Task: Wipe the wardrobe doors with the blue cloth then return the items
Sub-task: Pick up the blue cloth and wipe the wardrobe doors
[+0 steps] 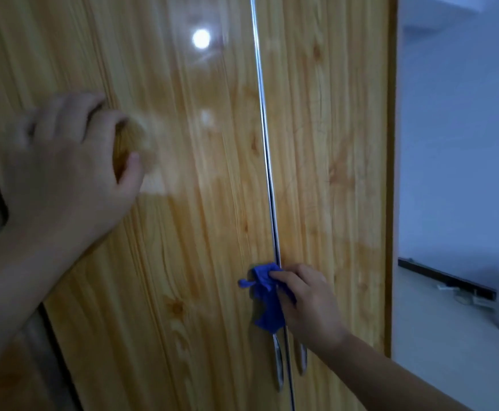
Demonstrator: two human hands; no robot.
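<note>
head view: right fingers pinch crumpled blue cloth on door seam; left fingers loose, blurred.

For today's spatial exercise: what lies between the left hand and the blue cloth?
In the head view, only bare door panel separates left hand and blue cloth.

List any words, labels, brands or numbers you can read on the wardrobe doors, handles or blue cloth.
None can be read.
The wardrobe doors show only wood grain and a lamp's reflection.
The blue cloth, gripped by the right hand, is plain.
The handles show no marking.
The dark strip at the right is too blurred to tell.
</note>
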